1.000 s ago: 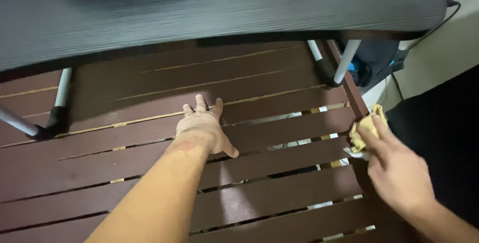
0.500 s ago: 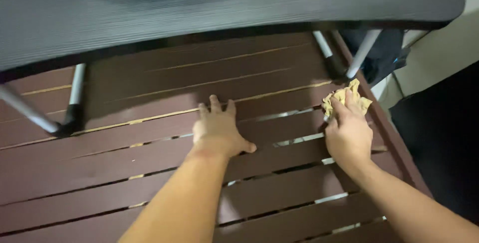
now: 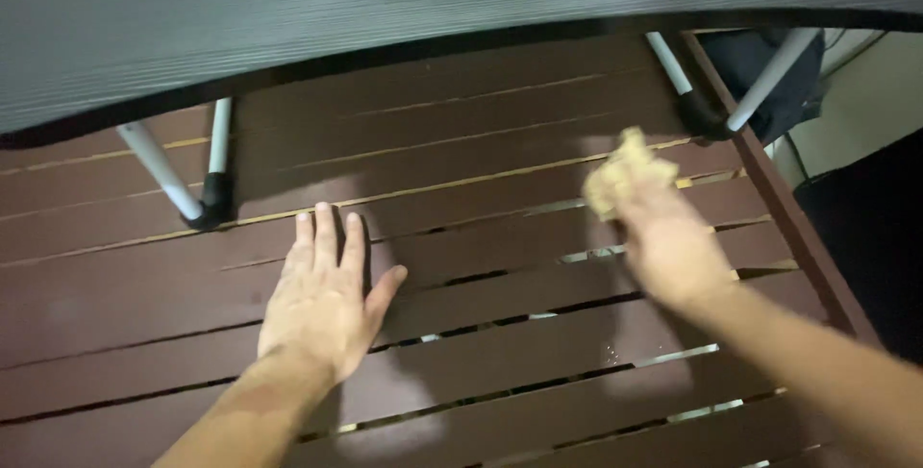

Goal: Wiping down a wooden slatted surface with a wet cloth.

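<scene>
While the left hand (image 3: pixel 325 305) lies flat, palm down and fingers spread slightly, on the dark brown slatted surface (image 3: pixel 500 353), it grips nothing; its thumb points toward the right and its fingertips reach to the edge of one slat. Off to the right, well apart from it, the right hand (image 3: pixel 668 247) is blurred, but its fingers are closed on a crumpled yellowish cloth (image 3: pixel 623 172), which bunches out beyond the fingertips and sits just over the slats near the far right part of the surface. Whether the cloth touches the wood cannot be told through the blur. Both forearms come in from the bottom edge. Between the slats, narrow gaps show lighter patches below. Beyond the hands, a wide grey ribbed board (image 3: pixel 385 16) spans the top of the view, carried on white metal legs with black feet: one pair (image 3: pixel 187 175) stands on the slats beyond the left hand, another pair (image 3: pixel 721 93) beyond the cloth. A dark bag (image 3: pixel 769 64) shows behind the right legs.
</scene>
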